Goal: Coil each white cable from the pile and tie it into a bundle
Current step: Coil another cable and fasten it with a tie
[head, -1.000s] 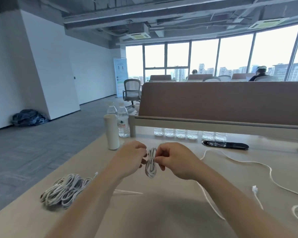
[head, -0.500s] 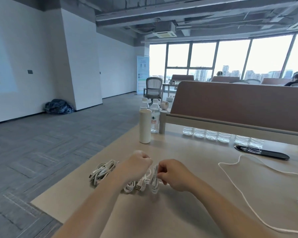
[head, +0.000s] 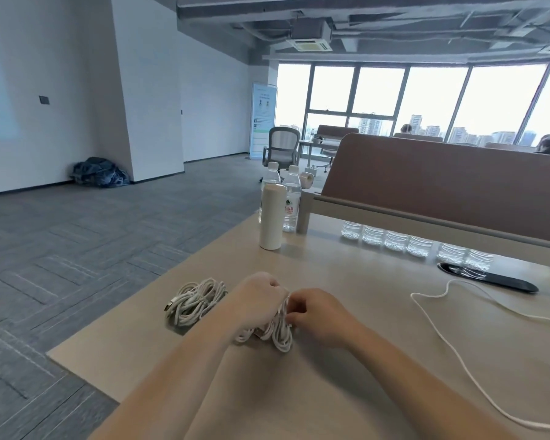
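A coiled white cable bundle (head: 281,331) stands on the tan table (head: 346,385), held between both hands. My left hand (head: 258,296) is curled in a fist round its left side. My right hand (head: 318,315) pinches its top from the right. More white loops lie just under my left hand. A pile of coiled white cables (head: 194,301) lies to the left near the table's edge. A loose white cable (head: 442,341) trails across the table to the right.
A white flask (head: 272,216) and two water bottles (head: 291,198) stand at the back left of the table. A brown divider (head: 458,179) runs along the back, with several bottles under it. A black oval cable port (head: 489,277) sits at the right.
My view has swung left. Both hands have carried the bundle down to the table, next to the pile of coiled cables, and still hold it.
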Demonstrator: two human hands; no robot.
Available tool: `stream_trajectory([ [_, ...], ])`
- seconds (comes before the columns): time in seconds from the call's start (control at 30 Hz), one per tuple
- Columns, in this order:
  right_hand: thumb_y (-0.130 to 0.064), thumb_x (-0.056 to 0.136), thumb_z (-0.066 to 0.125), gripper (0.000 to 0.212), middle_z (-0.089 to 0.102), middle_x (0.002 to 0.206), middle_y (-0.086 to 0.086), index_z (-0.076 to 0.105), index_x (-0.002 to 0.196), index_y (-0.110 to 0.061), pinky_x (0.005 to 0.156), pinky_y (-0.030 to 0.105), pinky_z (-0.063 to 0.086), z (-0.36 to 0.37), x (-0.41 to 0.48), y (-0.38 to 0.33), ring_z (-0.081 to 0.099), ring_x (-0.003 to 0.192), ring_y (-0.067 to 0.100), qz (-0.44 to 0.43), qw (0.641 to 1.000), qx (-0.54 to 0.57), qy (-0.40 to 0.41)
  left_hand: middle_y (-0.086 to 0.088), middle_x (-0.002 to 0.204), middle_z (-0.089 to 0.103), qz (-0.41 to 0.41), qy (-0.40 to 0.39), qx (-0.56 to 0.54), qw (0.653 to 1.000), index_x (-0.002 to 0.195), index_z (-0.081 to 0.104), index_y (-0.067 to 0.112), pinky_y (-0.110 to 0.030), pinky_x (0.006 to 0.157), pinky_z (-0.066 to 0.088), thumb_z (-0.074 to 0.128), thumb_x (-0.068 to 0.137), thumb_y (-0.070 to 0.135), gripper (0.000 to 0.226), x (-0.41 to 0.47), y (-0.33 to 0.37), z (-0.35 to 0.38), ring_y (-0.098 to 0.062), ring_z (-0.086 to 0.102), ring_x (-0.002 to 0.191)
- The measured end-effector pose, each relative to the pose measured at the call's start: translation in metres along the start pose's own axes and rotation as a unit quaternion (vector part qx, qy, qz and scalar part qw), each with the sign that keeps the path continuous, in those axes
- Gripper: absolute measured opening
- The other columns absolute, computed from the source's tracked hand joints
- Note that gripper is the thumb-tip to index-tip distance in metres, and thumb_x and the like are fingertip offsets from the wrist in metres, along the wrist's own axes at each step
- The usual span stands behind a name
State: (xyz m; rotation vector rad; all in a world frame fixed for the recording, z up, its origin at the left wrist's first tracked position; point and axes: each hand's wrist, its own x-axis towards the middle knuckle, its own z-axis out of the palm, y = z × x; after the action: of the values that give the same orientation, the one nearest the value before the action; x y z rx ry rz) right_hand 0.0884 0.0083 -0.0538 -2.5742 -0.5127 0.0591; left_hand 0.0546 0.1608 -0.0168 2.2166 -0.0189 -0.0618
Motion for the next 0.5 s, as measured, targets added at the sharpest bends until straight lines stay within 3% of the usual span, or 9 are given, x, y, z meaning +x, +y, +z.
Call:
stream_trajectory([
  [0.1, -0.019, 0.088, 0.070, 0.017, 0.065, 0.084, -0.001, 0.061, 0.076, -0.026, 0.064, 0.026, 0.038, -0.001, 0.003, 0.000, 0.058, 0.081, 0.015, 0.008, 1.000, -0.016, -0.009, -0.015, 0.099, 0.074, 0.004, 0.009, -0.003, 1.000, 0.099, 0.071, 0.005, -0.030, 0.071, 0.050, 0.053, 0.097, 0.022, 0.025, 0.000, -0.001, -0.001, -0.024, 0.067, 0.082],
  [0.17, -0.026, 0.088, 0.070, 0.005, 0.069, 0.091, 0.002, 0.068, 0.085, -0.024, 0.067, 0.027, 0.038, -0.005, 0.004, 0.000, 0.061, 0.086, 0.019, 0.006, 0.998, -0.053, -0.015, -0.016, 0.099, 0.074, 0.007, 0.017, -0.011, 1.000, 0.100, 0.071, 0.003, -0.030, 0.071, 0.050, 0.054, 0.097, 0.022, 0.026, 0.000, 0.000, -0.002, -0.029, 0.070, 0.088],
  [0.37, -0.051, 0.091, 0.063, 0.026, 0.070, 0.107, 0.001, 0.068, 0.099, -0.026, 0.080, 0.032, 0.044, -0.025, -0.004, -0.009, 0.060, 0.103, 0.022, -0.035, 0.981, -0.189, 0.012, -0.023, 0.101, 0.073, 0.020, 0.038, -0.048, 0.998, 0.102, 0.068, -0.003, -0.033, 0.067, 0.048, 0.053, 0.096, 0.020, 0.029, -0.003, 0.013, -0.007, -0.028, 0.068, 0.078],
  [0.5, -0.051, 0.096, 0.057, 0.032, 0.070, 0.106, 0.001, 0.068, 0.105, -0.022, 0.081, 0.034, 0.049, -0.053, -0.021, -0.014, 0.062, 0.096, 0.022, -0.012, 0.986, -0.159, 0.056, -0.014, 0.094, 0.075, 0.038, 0.061, -0.054, 0.996, 0.093, 0.069, 0.007, -0.042, 0.080, 0.057, 0.052, 0.097, 0.021, 0.022, -0.009, 0.030, -0.008, -0.027, 0.071, 0.084],
])
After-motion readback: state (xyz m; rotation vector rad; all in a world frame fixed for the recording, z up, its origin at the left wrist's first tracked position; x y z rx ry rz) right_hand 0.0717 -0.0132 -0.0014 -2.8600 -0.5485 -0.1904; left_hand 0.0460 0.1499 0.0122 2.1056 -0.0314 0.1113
